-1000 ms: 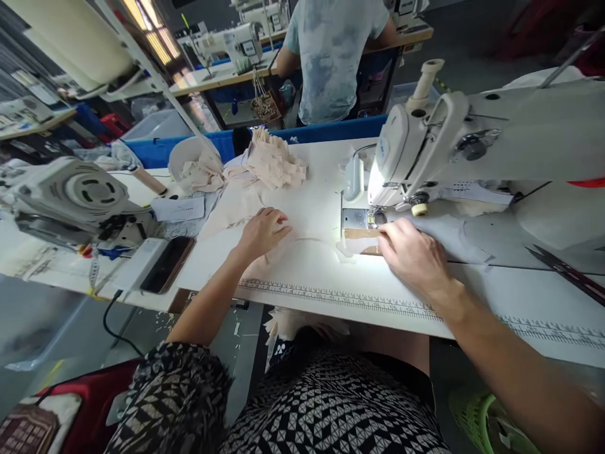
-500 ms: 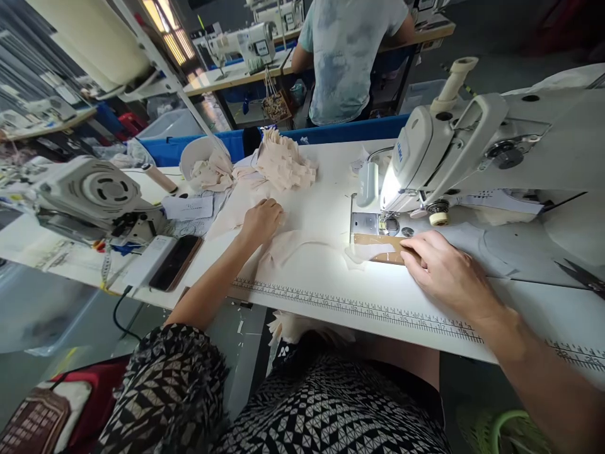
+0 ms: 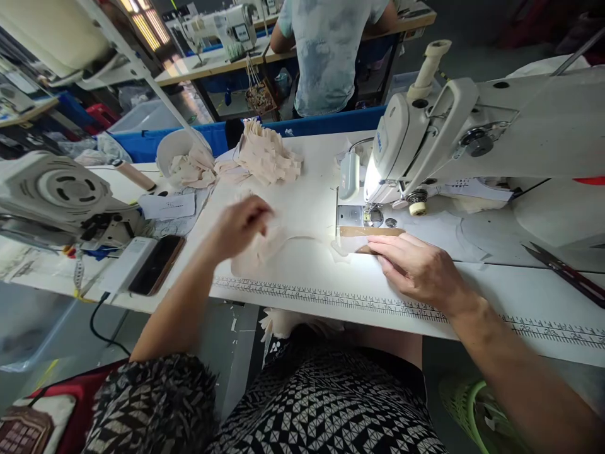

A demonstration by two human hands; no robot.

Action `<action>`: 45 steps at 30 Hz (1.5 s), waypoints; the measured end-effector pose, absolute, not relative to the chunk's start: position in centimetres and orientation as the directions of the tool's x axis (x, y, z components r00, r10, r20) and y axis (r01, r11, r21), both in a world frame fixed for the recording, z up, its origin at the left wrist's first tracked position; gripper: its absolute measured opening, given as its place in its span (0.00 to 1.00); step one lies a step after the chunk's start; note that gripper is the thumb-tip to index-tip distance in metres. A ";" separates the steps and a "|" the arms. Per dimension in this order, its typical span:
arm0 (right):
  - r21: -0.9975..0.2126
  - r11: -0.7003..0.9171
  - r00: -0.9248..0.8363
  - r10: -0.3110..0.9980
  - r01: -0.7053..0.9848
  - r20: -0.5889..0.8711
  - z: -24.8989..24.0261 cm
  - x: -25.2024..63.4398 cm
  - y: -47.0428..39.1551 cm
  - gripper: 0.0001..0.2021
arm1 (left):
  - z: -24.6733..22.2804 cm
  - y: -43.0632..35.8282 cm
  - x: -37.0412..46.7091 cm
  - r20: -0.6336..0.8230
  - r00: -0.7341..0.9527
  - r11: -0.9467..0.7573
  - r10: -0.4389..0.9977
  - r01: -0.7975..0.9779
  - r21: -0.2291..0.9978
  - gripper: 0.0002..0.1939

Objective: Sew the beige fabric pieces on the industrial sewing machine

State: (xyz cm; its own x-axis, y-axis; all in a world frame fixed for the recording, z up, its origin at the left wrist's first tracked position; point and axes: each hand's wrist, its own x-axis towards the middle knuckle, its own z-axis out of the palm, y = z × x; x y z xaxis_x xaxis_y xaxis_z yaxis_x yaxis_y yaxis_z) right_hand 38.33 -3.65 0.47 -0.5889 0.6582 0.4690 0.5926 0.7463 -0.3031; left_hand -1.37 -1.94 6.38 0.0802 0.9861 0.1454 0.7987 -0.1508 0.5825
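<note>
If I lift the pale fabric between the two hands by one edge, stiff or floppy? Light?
The pale fabric will probably droop, as it looks thin and hugs the white table. It's likely light for its spread, being nearly sheer. Pushed, it may wrinkle; faint folds show near the left hand.

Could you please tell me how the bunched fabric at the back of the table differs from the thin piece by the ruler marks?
The bunched fabric is heaped in ruffled layers, while the thin piece lies mostly flat. The bunched fabric shows a solid beige; the thin piece looks sheer and barely stands out from the white table. Both are light-coloured and rest on the same table.
</note>
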 end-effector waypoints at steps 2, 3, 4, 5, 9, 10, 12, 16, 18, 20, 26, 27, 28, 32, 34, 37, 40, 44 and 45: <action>-0.283 0.750 -0.611 0.655 0.598 0.445 0.3 38.4 -3.7 0.17 | 5.0 -2.2 2.0 0.063 0.223 -0.217 0.973 0.776 0.592 0.09; -0.266 0.751 -0.621 0.653 0.604 0.433 0.1 38.4 -3.7 0.17 | 4.1 -1.9 3.3 0.025 0.284 -0.242 0.959 0.766 0.595 0.09; -0.245 0.751 -0.632 0.653 0.613 0.418 -0.1 38.4 -3.7 0.18 | 3.2 -1.4 4.1 0.001 0.320 -0.259 0.947 0.764 0.591 0.10; -0.223 0.747 -0.641 0.656 0.626 0.400 -0.2 38.4 -3.7 0.19 | 2.4 -0.7 4.3 -0.008 0.336 -0.269 0.942 0.769 0.580 0.10; -0.112 0.738 -0.678 0.661 0.666 0.323 -0.3 37.5 -3.6 0.21 | 1.3 2.3 2.8 0.008 0.304 -0.265 0.953 0.817 0.513 0.09; -0.080 0.736 -0.685 0.660 0.673 0.310 -0.2 37.1 -3.6 0.21 | 1.6 2.7 2.6 0.005 0.296 -0.258 0.955 0.823 0.507 0.08; -0.026 0.729 -0.691 0.658 0.684 0.298 0.2 36.3 -3.7 0.20 | 2.7 2.8 3.0 0.014 0.282 -0.248 0.959 0.819 0.517 0.08; 0.033 0.712 -0.682 0.658 0.702 0.318 0.7 35.5 -3.9 0.19 | 4.9 1.5 7.9 0.052 0.328 -0.283 0.943 0.713 0.642 0.07; 0.057 0.700 -0.677 0.663 0.712 0.320 0.8 35.5 -4.0 0.19 | 5.2 1.0 11.0 0.028 0.401 -0.293 0.915 0.618 0.730 0.08; 0.075 0.698 -0.681 0.661 0.712 0.314 0.9 35.5 -4.0 0.19 | 4.9 1.1 13.5 0.002 0.454 -0.273 0.891 0.531 0.803 0.08; 0.057 0.709 -0.686 0.654 0.703 0.318 1.2 35.5 -4.1 0.20 | 2.5 2.7 15.2 -0.050 0.428 -0.204 0.902 0.525 0.826 0.07; 0.046 0.707 -0.681 0.660 0.706 0.317 1.2 35.6 -4.1 0.21 | 2.2 2.7 15.1 -0.057 0.432 -0.198 0.900 0.523 0.829 0.07; 0.028 0.705 -0.675 0.666 0.709 0.316 1.3 35.7 -4.1 0.21 | 2.1 2.8 15.0 -0.064 0.434 -0.193 0.898 0.521 0.832 0.07; -0.082 0.673 -0.619 0.716 0.735 0.321 1.4 36.5 -4.0 0.21 | 2.0 2.6 14.9 -0.089 0.432 -0.167 0.897 0.518 0.839 0.09; -0.142 0.627 -0.568 0.764 0.766 0.307 1.5 36.8 -3.9 0.20 | 2.1 2.7 15.0 -0.108 0.432 -0.151 0.895 0.524 0.838 0.09; -0.199 0.567 -0.508 0.814 0.799 0.281 1.4 36.9 -3.6 0.19 | 2.2 2.8 15.2 -0.146 0.417 -0.122 0.897 0.552 0.825 0.08; -0.200 0.558 -0.502 0.821 0.805 0.273 1.2 36.7 -3.4 0.19 | 2.5 2.8 15.3 -0.158 0.414 -0.118 0.896 0.567 0.815 0.08; -0.126 0.566 -0.521 0.809 0.814 0.271 1.0 36.2 -3.3 0.20 | 2.6 2.7 15.3 -0.136 0.426 -0.153 0.894 0.576 0.803 0.09; -0.100 0.568 -0.528 0.806 0.817 0.267 1.0 36.1 -3.3 0.20 | 2.6 2.7 15.3 -0.133 0.429 -0.159 0.893 0.579 0.800 0.09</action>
State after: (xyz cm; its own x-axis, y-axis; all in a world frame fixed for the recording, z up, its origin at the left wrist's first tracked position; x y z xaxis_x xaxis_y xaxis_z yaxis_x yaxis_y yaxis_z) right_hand 36.12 -3.30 0.97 -0.5280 0.8063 0.2667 0.8170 0.5680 -0.0998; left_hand 15.26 2.74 2.57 0.4295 0.8932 -0.1333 0.5789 -0.1590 0.7998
